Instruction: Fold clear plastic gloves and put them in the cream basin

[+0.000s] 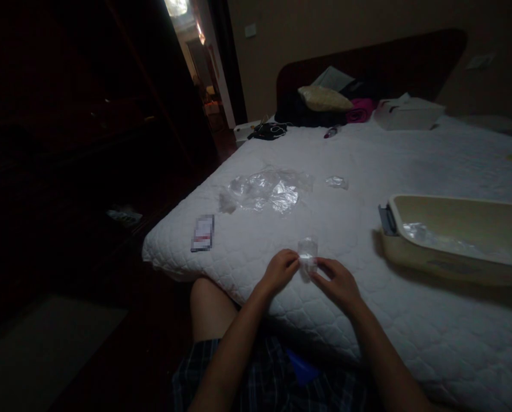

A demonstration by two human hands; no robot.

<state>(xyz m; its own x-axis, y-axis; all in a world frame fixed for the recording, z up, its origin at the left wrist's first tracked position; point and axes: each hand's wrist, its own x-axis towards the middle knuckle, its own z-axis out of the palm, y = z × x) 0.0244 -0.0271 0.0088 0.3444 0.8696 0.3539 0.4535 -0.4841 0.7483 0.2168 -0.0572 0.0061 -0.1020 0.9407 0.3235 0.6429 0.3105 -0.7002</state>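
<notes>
Both my hands meet over the near edge of a white quilted bed [367, 166]. My left hand [279, 270] and my right hand [337, 284] each pinch one side of a small clear plastic bag [307, 254], held upright between them just above the mattress. Fingers of both hands are closed on it. What the bag contains, if anything, I cannot make out in the dim light.
A heap of clear plastic bags [264, 191] lies further back, a single crumpled one [337, 182] beside it. A small card or packet [203, 232] lies near the bed corner. A beige tub [457, 237] with plastic inside stands at right. Clothes and a white box [406, 113] sit by the headboard.
</notes>
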